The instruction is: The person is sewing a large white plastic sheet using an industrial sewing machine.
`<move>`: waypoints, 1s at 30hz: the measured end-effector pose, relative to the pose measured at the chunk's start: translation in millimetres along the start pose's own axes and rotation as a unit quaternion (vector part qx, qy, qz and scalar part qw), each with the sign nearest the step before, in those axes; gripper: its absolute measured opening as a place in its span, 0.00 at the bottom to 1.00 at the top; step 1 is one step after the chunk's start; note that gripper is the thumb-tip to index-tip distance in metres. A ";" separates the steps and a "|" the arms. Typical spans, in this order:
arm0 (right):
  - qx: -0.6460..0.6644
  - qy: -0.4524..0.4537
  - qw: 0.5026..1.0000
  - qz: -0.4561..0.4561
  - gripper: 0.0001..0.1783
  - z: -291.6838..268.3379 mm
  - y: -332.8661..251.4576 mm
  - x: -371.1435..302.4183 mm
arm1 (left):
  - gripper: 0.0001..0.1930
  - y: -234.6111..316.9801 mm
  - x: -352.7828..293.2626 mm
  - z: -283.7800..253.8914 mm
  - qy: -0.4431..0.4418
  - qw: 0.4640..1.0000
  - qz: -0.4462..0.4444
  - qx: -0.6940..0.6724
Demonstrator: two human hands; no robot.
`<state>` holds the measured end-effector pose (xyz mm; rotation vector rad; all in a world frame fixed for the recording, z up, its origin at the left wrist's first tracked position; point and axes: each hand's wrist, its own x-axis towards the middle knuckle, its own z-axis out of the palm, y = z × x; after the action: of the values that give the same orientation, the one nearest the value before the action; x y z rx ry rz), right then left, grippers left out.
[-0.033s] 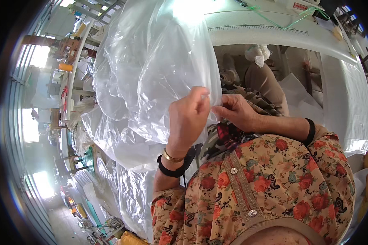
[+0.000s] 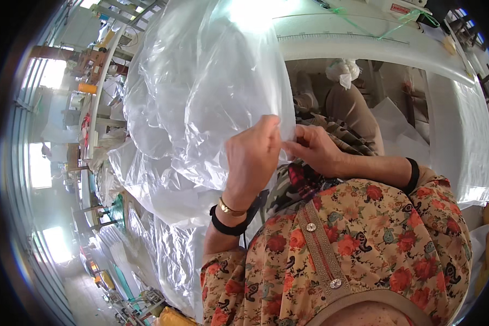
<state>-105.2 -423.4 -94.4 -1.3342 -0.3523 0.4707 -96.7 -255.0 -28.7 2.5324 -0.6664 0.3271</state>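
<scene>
Clear plastic sheet is spread in loose folds across the left half of the view, one large piece as far as can be told; its top is washed out by glare and its lower layers are hidden under one another. Its right edge is drawn down to the two hands. One flowered shirt is cut off by the lower rim, and two round buttons are seen on it. One pale table is partly covered by the sheet at its left; its curved front edge is left exposed, with a ruled scale along the top. Between that edge and the shirt a gap is left, in which one beige trouser leg is partly seen. The left hand is closed in a loose fist on the sheet's edge, its fingertips hidden. Just beside it, the same edge is pinched by the thumb and forefinger of the right hand; its other fingers are hard to make out. One white bundle is seen below the table edge. Two black bands are worn, one on each arm, and one gold bracelet on the left wrist.
</scene>
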 end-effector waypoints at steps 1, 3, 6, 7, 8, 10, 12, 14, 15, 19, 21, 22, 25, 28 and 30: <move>-0.124 0.041 0.991 -0.018 0.08 2.0 -0.4 -3.0 | 0.06 3.2 -0.8 0.3 0.001 1.000 -0.003 0.000; -0.143 0.039 0.987 -0.063 0.09 4.4 -1.0 -6.3 | 0.03 6.2 -1.6 2.9 -0.015 0.997 0.046 0.066; -0.210 0.036 0.967 -0.138 0.09 5.1 -3.4 -5.2 | 0.02 -0.1 -1.2 6.1 -0.033 0.998 0.037 0.027; -0.257 0.026 0.955 -0.148 0.08 5.9 -4.1 -3.9 | 0.03 -3.6 -1.4 7.4 -0.024 0.999 0.034 -0.019; -0.257 0.027 0.953 -0.158 0.08 7.3 -4.4 -2.9 | 0.03 -7.1 -1.9 8.7 -0.025 0.999 0.033 -0.019; -0.317 0.021 0.934 -0.161 0.08 10.0 -3.4 -0.4 | 0.07 -15.1 -1.8 11.5 0.025 0.988 0.010 -0.155; -0.322 0.012 0.927 -0.193 0.07 10.5 0.4 2.7 | 0.08 -21.8 -5.1 12.1 -0.018 0.979 -0.063 -0.194; -0.329 0.000 0.921 -0.207 0.06 5.6 5.7 6.8 | 0.10 -27.1 -7.0 14.4 -0.068 0.943 -0.168 -0.279; -0.368 -0.068 0.898 -0.232 0.06 -0.2 8.0 11.3 | 0.10 -27.9 -8.6 15.2 -0.069 0.942 -0.165 -0.284; -0.189 -0.029 0.972 -0.134 0.08 -27.2 9.0 43.7 | 0.07 -23.9 -11.0 6.1 -0.001 0.969 -0.126 -0.213; -0.237 0.147 0.960 -0.029 0.08 -31.2 7.2 73.0 | 0.05 -15.0 -12.2 -4.6 0.035 0.949 -0.224 -0.218; -0.237 0.198 0.948 -0.081 0.09 -24.4 7.7 89.9 | 0.06 -9.7 -12.3 -10.5 0.058 0.957 -0.188 -0.213; -0.416 0.002 0.876 -0.243 0.06 7.7 19.9 127.6 | 0.09 8.3 -11.7 -17.3 0.115 0.948 -0.165 -0.248; -0.251 -0.071 0.883 -0.390 0.07 27.3 36.0 142.1 | 0.12 9.6 -6.6 -22.8 0.106 0.972 -0.106 -0.183; -0.276 -0.100 0.876 -0.383 0.08 25.4 36.1 139.3 | 0.14 7.2 -7.5 -21.2 0.075 0.986 -0.067 -0.130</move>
<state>-3.3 -324.2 -127.6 -1.5539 -1.2027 -0.1920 -108.9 -246.5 -10.5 2.2645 -0.4457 0.3537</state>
